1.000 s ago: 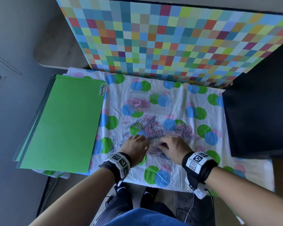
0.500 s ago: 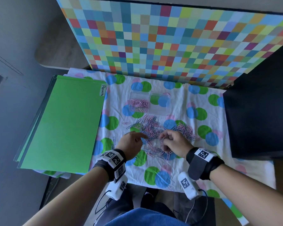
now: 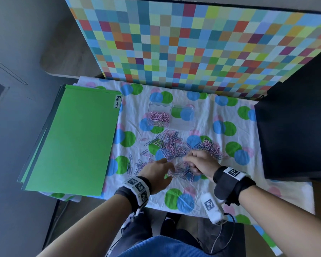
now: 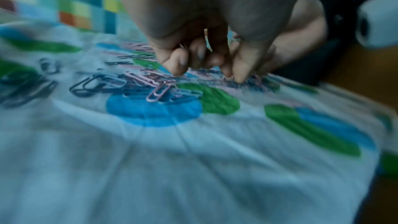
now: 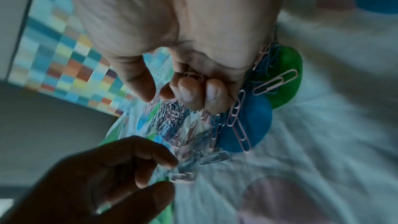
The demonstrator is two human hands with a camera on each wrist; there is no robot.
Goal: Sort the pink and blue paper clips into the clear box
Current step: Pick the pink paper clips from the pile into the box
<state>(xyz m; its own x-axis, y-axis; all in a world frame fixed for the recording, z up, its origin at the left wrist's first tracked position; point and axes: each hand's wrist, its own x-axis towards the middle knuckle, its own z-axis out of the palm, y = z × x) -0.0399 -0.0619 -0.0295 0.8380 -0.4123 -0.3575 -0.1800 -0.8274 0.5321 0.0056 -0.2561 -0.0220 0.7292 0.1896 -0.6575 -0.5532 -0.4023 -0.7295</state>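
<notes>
A loose pile of pink and blue paper clips (image 3: pixel 174 145) lies on the spotted cloth. Behind it stands the clear box (image 3: pixel 171 115); its left half holds pink clips (image 3: pixel 158 116), its right half looks bare. My right hand (image 3: pixel 188 158) hovers over the near edge of the pile, with pink clips (image 5: pixel 192 76) held in its curled fingers (image 5: pixel 189 94). My left hand (image 3: pixel 168 165) reaches in from the left. Its forefinger and thumb tips (image 4: pixel 176 65) touch the clips, set apart from each other.
A stack of green folders (image 3: pixel 72 141) labelled "Permits" covers the table's left side. A dark box (image 3: pixel 295 130) stands at the right. A chequered board (image 3: pixel 193 43) walls off the back. Stray blue clips (image 3: pixel 131 162) lie left of the pile.
My right hand has lifted off the pile and rolled into a loose fist with pink clips in it. My left hand has stayed at the pile's near left edge.
</notes>
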